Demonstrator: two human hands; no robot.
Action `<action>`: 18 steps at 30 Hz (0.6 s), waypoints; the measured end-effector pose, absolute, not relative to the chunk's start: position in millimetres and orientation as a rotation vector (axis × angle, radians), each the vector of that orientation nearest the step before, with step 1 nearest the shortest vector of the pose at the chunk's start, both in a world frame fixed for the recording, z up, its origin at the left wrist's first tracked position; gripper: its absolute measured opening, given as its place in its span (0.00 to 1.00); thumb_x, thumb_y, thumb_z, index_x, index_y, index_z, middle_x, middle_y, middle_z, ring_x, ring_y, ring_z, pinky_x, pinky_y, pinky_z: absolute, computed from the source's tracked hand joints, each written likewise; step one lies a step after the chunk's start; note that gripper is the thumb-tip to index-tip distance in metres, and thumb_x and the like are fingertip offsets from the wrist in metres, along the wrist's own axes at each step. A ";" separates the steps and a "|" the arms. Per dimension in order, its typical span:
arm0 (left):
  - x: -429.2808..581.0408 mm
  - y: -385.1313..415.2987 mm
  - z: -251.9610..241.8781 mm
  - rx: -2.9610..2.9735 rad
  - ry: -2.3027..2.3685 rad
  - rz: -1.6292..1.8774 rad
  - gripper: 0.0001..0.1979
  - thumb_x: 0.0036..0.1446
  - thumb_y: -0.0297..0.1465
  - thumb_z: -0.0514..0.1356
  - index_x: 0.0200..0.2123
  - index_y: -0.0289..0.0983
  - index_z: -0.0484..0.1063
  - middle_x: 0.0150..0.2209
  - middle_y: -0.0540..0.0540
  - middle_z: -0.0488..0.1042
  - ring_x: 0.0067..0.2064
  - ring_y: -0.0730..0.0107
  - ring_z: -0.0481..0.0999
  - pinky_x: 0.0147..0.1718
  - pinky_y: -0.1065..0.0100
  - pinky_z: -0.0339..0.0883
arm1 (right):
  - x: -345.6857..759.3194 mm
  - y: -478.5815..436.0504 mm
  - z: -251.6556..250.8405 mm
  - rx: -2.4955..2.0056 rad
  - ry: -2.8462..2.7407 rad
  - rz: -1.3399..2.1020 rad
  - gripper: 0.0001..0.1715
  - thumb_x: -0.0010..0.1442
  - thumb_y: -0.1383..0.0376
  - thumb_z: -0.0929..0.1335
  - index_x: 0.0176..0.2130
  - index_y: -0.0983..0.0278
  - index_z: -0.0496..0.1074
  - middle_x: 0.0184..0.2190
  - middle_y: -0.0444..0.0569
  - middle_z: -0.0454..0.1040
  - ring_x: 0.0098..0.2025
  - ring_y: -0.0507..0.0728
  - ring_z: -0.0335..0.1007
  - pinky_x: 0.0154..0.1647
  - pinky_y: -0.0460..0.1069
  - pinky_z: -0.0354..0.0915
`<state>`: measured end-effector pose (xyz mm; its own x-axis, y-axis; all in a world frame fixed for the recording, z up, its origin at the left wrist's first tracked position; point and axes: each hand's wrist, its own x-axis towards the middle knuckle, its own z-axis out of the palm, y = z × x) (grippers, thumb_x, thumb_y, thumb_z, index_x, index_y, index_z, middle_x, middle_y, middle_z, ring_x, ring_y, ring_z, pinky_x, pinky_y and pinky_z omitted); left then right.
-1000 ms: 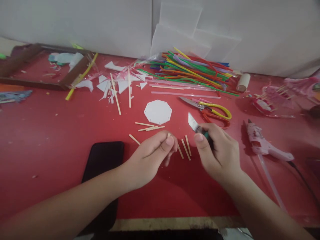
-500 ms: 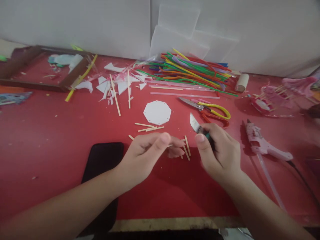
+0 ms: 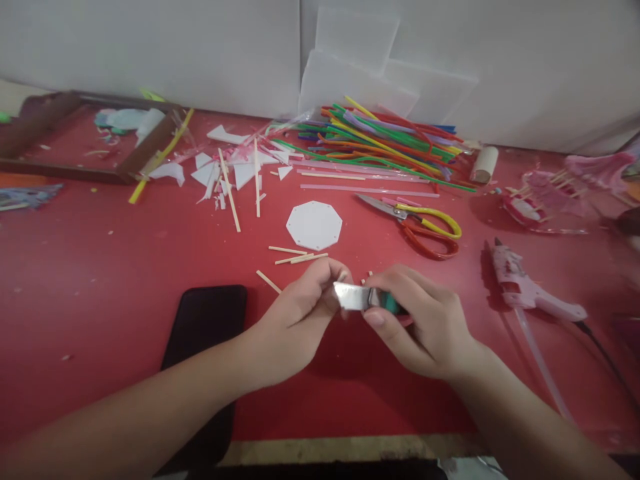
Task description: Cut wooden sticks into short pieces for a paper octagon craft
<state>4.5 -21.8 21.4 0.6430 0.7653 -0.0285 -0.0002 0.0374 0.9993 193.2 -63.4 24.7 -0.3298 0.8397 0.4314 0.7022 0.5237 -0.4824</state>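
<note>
My right hand (image 3: 425, 320) is closed around a green-handled knife (image 3: 353, 297), its short wide blade pointing left. The blade reaches the fingertips of my left hand (image 3: 305, 310), which are pinched together. A thin wooden stick seems to be in that pinch, mostly hidden by the fingers and the blade. Just beyond my hands lie several short wooden sticks (image 3: 290, 261), with one more stick (image 3: 269, 281) beside my left hand. A white octagonal board (image 3: 314, 226) with small holes near its edge rests flat behind them.
Scissors (image 3: 425, 223) lie behind my right hand, a pink glue gun (image 3: 520, 283) to its right. A black phone (image 3: 205, 333) is under my left forearm. Colourful pipe cleaners (image 3: 385, 140), white scraps (image 3: 245, 175) and a brown frame (image 3: 65, 167) lie farther back.
The knife has swung from pointing up and away to lying level, and moved left against my left fingertips. My left fingers have drawn in from a looser, stretched-out hold.
</note>
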 end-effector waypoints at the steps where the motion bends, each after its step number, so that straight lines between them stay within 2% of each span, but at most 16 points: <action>1: 3.7 -23.0 21.5 1.451 0.699 0.660 0.04 0.65 0.27 0.51 0.36 0.38 0.62 0.32 0.52 0.66 0.33 0.75 0.65 0.34 0.72 0.62 | 193.0 -63.4 24.2 -1.227 -2.143 0.272 0.12 0.64 0.59 0.63 0.36 0.65 0.67 0.25 0.45 0.68 0.25 0.50 0.61 0.25 0.46 0.58; 5: 2.2 -24.9 22.3 1.541 0.699 0.664 0.05 0.65 0.26 0.50 0.35 0.37 0.63 0.31 0.52 0.66 0.32 0.75 0.64 0.33 0.72 0.61 | 192.4 -63.8 22.4 -1.199 -2.169 0.292 0.12 0.64 0.59 0.63 0.35 0.66 0.67 0.24 0.44 0.67 0.24 0.50 0.59 0.25 0.46 0.58; 11: 1.9 -23.7 21.5 1.661 0.628 0.620 0.07 0.59 0.20 0.51 0.33 0.36 0.65 0.29 0.53 0.67 0.31 0.76 0.64 0.31 0.73 0.60 | 191.6 -64.6 23.6 -1.190 -2.167 0.279 0.11 0.64 0.60 0.63 0.33 0.64 0.66 0.24 0.44 0.66 0.24 0.50 0.58 0.24 0.46 0.57; 18: 0.1 -26.6 23.7 1.716 0.606 0.649 0.06 0.61 0.22 0.51 0.34 0.37 0.62 0.29 0.53 0.65 0.30 0.77 0.63 0.29 0.74 0.60 | 190.7 -65.9 26.9 -1.163 -2.169 0.293 0.11 0.63 0.60 0.63 0.32 0.64 0.66 0.24 0.45 0.66 0.24 0.50 0.57 0.24 0.46 0.57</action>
